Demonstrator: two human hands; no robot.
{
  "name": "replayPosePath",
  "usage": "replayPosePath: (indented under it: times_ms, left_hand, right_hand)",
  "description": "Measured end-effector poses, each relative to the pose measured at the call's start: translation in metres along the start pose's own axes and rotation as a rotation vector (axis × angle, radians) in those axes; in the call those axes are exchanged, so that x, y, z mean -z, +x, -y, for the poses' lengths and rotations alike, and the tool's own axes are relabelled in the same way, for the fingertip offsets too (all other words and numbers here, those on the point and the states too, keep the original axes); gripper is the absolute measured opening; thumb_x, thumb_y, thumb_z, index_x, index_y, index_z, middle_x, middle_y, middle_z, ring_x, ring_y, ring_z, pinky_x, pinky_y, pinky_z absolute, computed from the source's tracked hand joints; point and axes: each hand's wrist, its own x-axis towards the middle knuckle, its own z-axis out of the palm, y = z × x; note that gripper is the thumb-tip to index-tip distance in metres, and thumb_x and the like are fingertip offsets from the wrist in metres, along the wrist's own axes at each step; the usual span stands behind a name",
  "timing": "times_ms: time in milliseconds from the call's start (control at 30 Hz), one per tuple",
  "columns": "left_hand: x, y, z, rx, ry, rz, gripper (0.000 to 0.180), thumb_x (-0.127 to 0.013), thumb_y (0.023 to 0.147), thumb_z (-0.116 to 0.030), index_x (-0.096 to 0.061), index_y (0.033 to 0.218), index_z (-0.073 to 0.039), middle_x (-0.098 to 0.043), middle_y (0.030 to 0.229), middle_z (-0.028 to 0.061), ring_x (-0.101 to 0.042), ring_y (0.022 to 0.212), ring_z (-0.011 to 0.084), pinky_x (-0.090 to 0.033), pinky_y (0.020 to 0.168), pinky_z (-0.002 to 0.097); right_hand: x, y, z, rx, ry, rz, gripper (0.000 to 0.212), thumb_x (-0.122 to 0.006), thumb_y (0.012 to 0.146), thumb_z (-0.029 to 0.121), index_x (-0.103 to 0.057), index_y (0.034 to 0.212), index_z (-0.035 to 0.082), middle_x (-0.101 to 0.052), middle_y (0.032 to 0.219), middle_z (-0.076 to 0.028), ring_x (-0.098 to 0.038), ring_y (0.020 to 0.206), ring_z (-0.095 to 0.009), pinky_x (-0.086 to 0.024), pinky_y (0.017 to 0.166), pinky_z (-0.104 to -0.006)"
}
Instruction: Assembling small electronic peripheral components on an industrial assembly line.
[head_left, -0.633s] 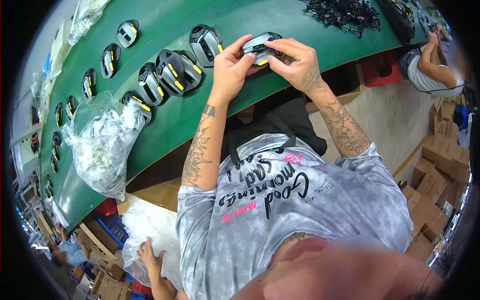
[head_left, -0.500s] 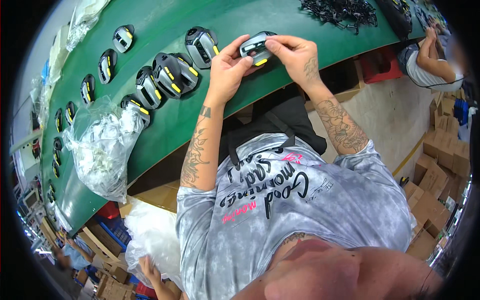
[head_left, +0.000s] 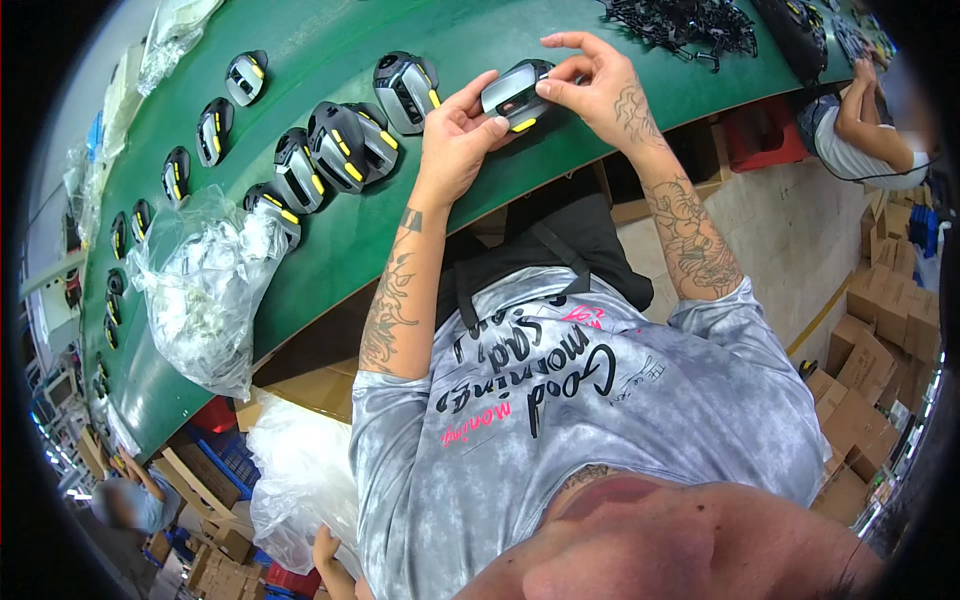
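A grey and black computer mouse (head_left: 514, 92) with a yellow side strip is held up over the near edge of the green table; a dark opening shows in its side. My left hand (head_left: 455, 145) grips it at its left end, thumb on the near side and fingers behind. At its right end, the thumb and forefinger of my right hand (head_left: 597, 92) are pinched against the edge, with another finger raised. Whether a small part sits in that pinch cannot be seen. Just left of my left hand lies a similar mouse (head_left: 403, 92), with a close group of mice (head_left: 340, 146) beyond it.
More mice (head_left: 214, 132) lie along the green table (head_left: 330, 40) to the left. A clear plastic bag (head_left: 205, 300) rests at its near edge. Small black parts (head_left: 685, 28) are heaped at the back right. A co-worker (head_left: 865, 130) sits at right; cardboard boxes (head_left: 870, 385) stand behind.
My right hand has shifted slightly right and lifted a finger, with the thumb drawn back to the edge of the mouse. My left hand keeps its grip.
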Motion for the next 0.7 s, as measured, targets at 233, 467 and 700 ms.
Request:
replayPosePath:
  times_ms: [233, 467, 700]
  left_hand:
    - [-0.009, -0.005, -0.003, -0.031, 0.198, -0.116, 0.049, -0.064, 0.099, -0.001, -0.054, 0.147, 0.003, -0.067, 0.123, 0.0095, -0.069, 0.104, 0.0149, -0.065, 0.084, 0.0301]
    - [-0.013, -0.006, -0.004, -0.057, 0.231, -0.131, 0.048, -0.063, 0.100, -0.001, -0.055, 0.147, 0.001, -0.067, 0.122, 0.0083, -0.068, 0.101, 0.0126, -0.063, 0.081, 0.0268]
    - [-0.012, -0.006, -0.002, -0.066, 0.299, -0.136, 0.047, -0.061, 0.100, -0.001, -0.055, 0.147, 0.001, -0.067, 0.122, 0.0090, -0.068, 0.101, 0.0133, -0.063, 0.079, 0.0265]
  right_hand:
    - [-0.009, -0.007, 0.014, 0.112, -0.287, 0.061, 0.057, -0.086, 0.080, 0.025, -0.064, 0.130, 0.008, -0.071, 0.089, -0.007, -0.067, 0.081, -0.018, -0.055, 0.076, -0.0337]
    - [-0.026, -0.007, -0.037, 0.029, -0.286, -0.020, 0.083, -0.088, 0.077, 0.040, -0.053, 0.143, 0.004, -0.056, 0.132, -0.021, -0.056, 0.127, -0.034, -0.048, 0.108, -0.0420]
    - [-0.048, -0.015, -0.034, 0.034, -0.118, -0.173, 0.078, -0.092, 0.074, 0.030, -0.056, 0.139, 0.006, -0.054, 0.133, -0.018, -0.058, 0.123, -0.029, -0.049, 0.105, -0.0402]
